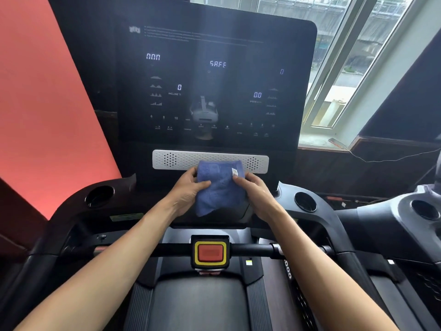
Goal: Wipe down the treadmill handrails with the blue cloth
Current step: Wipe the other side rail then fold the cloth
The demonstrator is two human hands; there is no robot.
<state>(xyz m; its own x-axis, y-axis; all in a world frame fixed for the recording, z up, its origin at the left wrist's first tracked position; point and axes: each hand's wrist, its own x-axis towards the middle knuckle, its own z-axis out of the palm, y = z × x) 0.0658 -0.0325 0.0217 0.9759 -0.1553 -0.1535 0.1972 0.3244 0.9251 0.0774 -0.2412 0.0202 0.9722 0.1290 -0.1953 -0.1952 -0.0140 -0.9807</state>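
I see left hand and right hand each gripping edge of blue cloth, held before speaker strip; handrail bar below, untouched.

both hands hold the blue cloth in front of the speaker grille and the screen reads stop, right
No: the head view shows the screen reading SAFE, not stop. The left hand and right hand do hold the blue cloth in front of the speaker grille.

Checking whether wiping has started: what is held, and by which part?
The blue cloth: left hand grips its left side, right hand its right side.
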